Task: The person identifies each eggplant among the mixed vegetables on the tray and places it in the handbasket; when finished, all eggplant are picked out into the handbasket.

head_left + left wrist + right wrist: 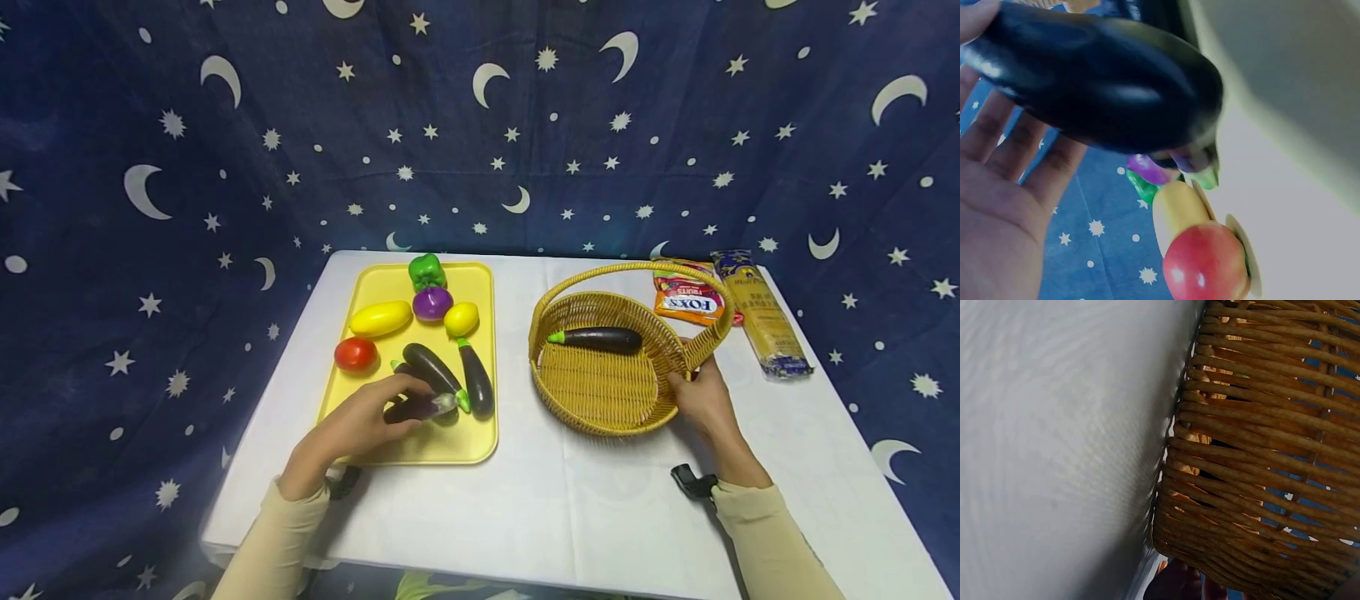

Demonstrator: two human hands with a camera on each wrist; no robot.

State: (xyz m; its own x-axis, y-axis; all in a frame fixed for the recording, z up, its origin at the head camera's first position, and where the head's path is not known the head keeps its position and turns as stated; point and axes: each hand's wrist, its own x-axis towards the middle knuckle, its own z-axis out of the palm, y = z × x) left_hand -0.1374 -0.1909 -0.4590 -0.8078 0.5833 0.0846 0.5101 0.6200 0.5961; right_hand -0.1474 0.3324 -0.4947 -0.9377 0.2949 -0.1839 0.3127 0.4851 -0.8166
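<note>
My left hand (367,421) pinches a dark purple eggplant (411,408) between thumb and fingers, over the near part of the yellow tray (461,446). In the left wrist view this eggplant (1116,81) lies along the fingers. Other eggplants rest close by, one with its green stem end towards the held one, another eggplant (477,383) along the tray's right side. At the right, my right hand (705,404) grips the side of a woven basket (592,392) below its handle. Inside the basket is one eggplant (606,339). The right wrist view shows mostly the basket's wall (1260,437).
Also on the tray are a tomato (356,356), a long yellow vegetable (381,318), a round purple vegetable (432,304), a lemon (461,319) and a green pepper (427,272). Behind the basket lie a Fox's candy bag (686,304) and a pasta packet (765,317).
</note>
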